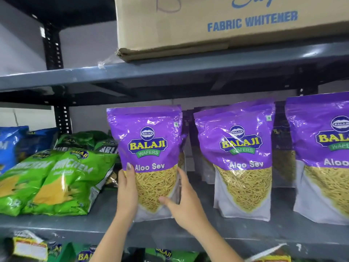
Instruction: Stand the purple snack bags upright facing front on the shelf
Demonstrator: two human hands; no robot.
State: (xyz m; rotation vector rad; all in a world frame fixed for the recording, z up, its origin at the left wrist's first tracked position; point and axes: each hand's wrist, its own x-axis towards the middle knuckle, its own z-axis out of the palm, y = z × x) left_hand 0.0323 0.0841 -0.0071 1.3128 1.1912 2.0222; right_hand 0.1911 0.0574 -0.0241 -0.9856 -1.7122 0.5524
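A purple Aloo Sev snack bag (149,148) stands upright on the grey shelf (98,222), label to the front. My left hand (127,193) grips its lower left edge, thumb on the front. My right hand (186,203) holds its lower right side, thumb across the clear window. A second purple bag (239,157) stands upright to the right, apart from my hands. At the right edge a third purple bag (324,157) also faces front. More purple bags stand behind these rows, mostly hidden.
Green snack bags (56,182) lie flat at the left of the shelf, with blue bags (11,146) beyond them. A cardboard box (217,25) marked Fabric Whitener sits on the shelf above. More packets show on the shelf below.
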